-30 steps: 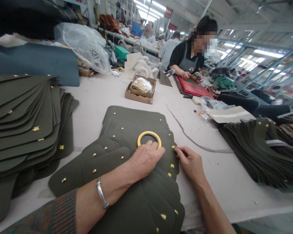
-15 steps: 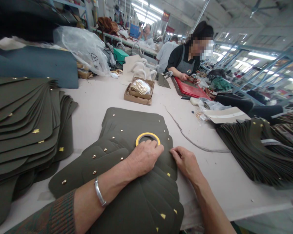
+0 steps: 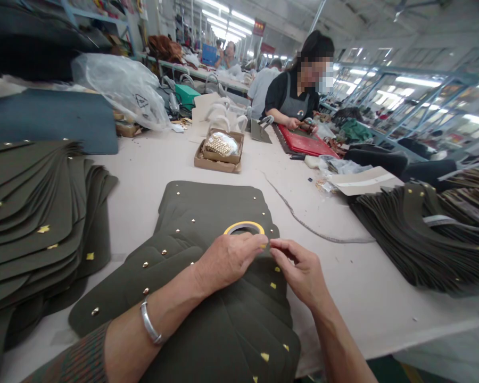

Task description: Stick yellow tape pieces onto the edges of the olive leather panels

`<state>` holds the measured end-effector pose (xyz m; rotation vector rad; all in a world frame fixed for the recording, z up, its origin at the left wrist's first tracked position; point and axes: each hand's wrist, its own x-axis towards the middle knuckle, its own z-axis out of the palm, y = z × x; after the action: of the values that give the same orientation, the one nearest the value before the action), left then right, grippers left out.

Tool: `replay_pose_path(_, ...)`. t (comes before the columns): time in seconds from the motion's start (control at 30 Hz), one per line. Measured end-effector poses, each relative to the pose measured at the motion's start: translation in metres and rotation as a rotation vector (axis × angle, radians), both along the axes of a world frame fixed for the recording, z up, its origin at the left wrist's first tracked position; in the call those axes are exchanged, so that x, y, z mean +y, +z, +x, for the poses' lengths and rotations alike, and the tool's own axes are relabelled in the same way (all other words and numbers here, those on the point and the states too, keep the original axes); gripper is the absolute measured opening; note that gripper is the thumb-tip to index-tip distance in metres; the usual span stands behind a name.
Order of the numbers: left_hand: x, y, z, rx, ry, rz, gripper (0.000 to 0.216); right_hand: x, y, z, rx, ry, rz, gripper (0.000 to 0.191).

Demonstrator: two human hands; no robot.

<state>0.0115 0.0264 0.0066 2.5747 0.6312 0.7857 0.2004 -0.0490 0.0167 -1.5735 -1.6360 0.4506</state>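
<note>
Dark olive sheets (image 3: 207, 205) with rounded corners and small gold studs lie in a fanned pile before me. My left hand (image 3: 231, 258), a silver bangle on its wrist, is closed at the near side of a roll of yellow tape (image 3: 245, 226) above the pile. A bit of yellow shows at its fingertips. Close beside those tips, my right hand (image 3: 299, 266) pinches thumb and forefinger together; whatever is between them is too small to make out. Small yellow tape pieces (image 3: 265, 357) stick to the sheets along the right side.
More olive pieces are stacked at the left (image 3: 43, 202) and right (image 3: 415, 234). Behind the pile sits a cardboard box (image 3: 219, 151) of gold studs. A thin cord (image 3: 303, 221) lies across the table. Across from me a co-worker (image 3: 293, 101) handles something over a red board (image 3: 307, 142).
My right hand has moved off the sheet's right edge to my left fingertips. The tape roll has shifted slightly right with my left hand. Another yellow piece shows where my right hand was.
</note>
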Motion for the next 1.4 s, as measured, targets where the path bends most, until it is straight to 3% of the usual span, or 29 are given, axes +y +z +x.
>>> replay_pose_path(0.13, -0.001, 0.000, 0.001, -0.056, -0.015, -0.019, 0.040, 0.002, -0.001, -0.014, -0.092, 0.091, 0.139, 0.017)
replay_pose_path(0.3, -0.003, 0.003, 0.001, 0.010, -0.003, -0.068, 0.027, 0.005, -0.005, -0.016, -0.247, 0.133, 0.252, 0.014)
replay_pose_path(0.5, -0.005, 0.005, 0.001, 0.114, 0.037, -0.003, 0.012, 0.001, -0.010, -0.019, -0.412, 0.042, 0.362, 0.013)
replay_pose_path(0.6, -0.004, 0.006, 0.003, 0.170, 0.078, 0.070, 0.014, -0.003, -0.008, -0.026, -0.250, -0.063, 0.256, 0.011)
replay_pose_path(0.77, -0.009, 0.008, 0.006, 0.160, 0.118, 0.156, 0.014, 0.002, -0.006, -0.034, 0.386, -0.195, -0.155, 0.013)
replay_pose_path(0.93, -0.017, 0.008, 0.006, 0.076, 0.096, 0.165, 0.019, 0.019, -0.021, -0.006, 0.609, -0.393, -0.226, 0.019)
replay_pose_path(1.1, -0.005, 0.001, 0.011, 0.188, 0.144, 0.172, 0.016, 0.023, -0.031, 0.026, 0.589, -0.396, -0.268, 0.031)
replay_pose_path(1.2, 0.003, -0.003, 0.014, 0.281, 0.173, 0.154, 0.015, 0.020, -0.031, 0.028, 0.508, -0.393, -0.221, 0.035)
replay_pose_path(1.4, 0.000, 0.001, 0.012, 0.378, 0.161, 0.140, 0.017, 0.024, -0.030, 0.027, 0.454, -0.313, -0.272, 0.038)
